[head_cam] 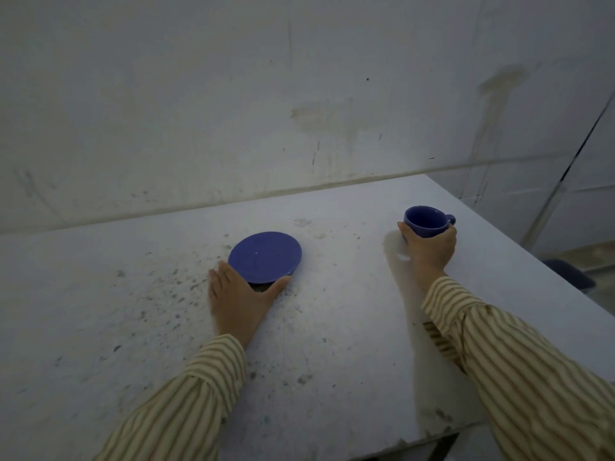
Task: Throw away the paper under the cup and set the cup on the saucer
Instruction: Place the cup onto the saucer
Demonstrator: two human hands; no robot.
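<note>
While the right hand (431, 249) wraps around the lower body of the blue cup (426, 221) near the tabletop's right edge, the left hand (238, 294) lies flat and spread on the white tabletop (332, 344), thumb and forefinger opened wide around the near rim of the blue saucer (265, 256) — touching it, gripping nothing. The cup is upright, its mouth open to the camera and its handle pointing right, away from the saucer; whether it rests on the surface or is lifted slightly I cannot tell, as the fingers hide its base. A pale patch (396, 249) shows just left of the right hand, beside the cup's foot — possibly the paper, though it is too washed out to be sure. Cup and saucer are well apart, the saucer near the middle of the tabletop, closer to the far edge by the scuffed wall (233, 111). Both arms wear striped sleeves (519, 367), and dark specks mark the surface left of the saucer
</note>
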